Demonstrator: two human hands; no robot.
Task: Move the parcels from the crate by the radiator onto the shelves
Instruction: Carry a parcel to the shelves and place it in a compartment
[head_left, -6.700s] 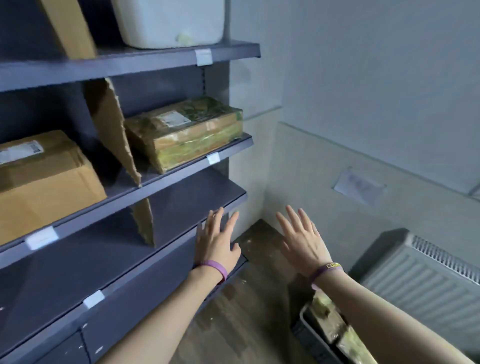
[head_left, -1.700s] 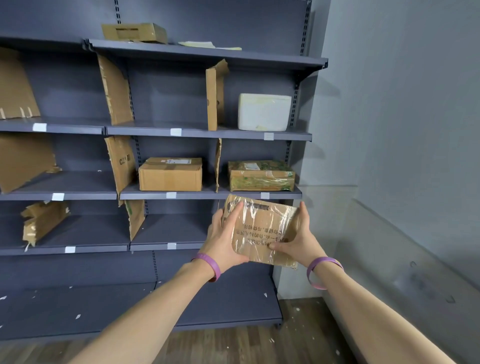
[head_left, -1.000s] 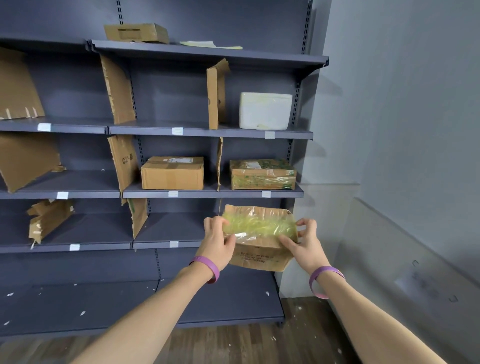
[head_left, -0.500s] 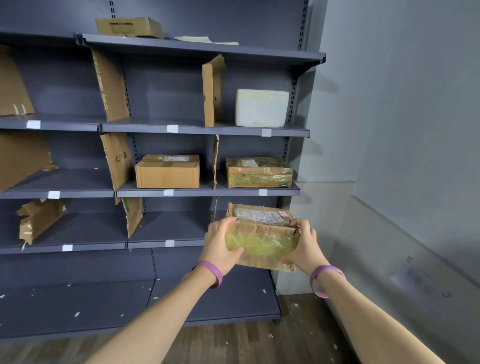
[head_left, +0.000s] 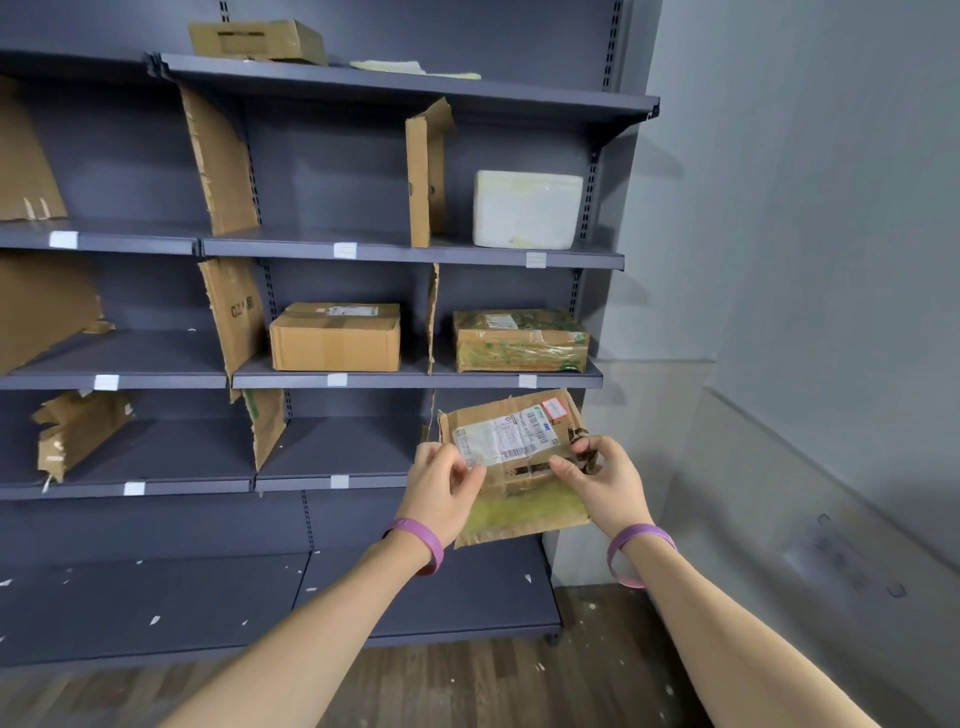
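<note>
We hold a parcel (head_left: 511, 441) in the air with both hands, in front of the shelves (head_left: 291, 381) and level with the lower right bay, just under the board that carries a green-taped box (head_left: 519, 343). Our left hand (head_left: 441, 493) pinches the parcel's left edge, thumb on the white label (head_left: 498, 439). Our right hand (head_left: 605, 480) grips the right edge with curled fingers. The label side faces us. A brown box (head_left: 335, 338) sits one bay left of the green-taped box, and a white foam box (head_left: 524, 208) stands a shelf higher.
</note>
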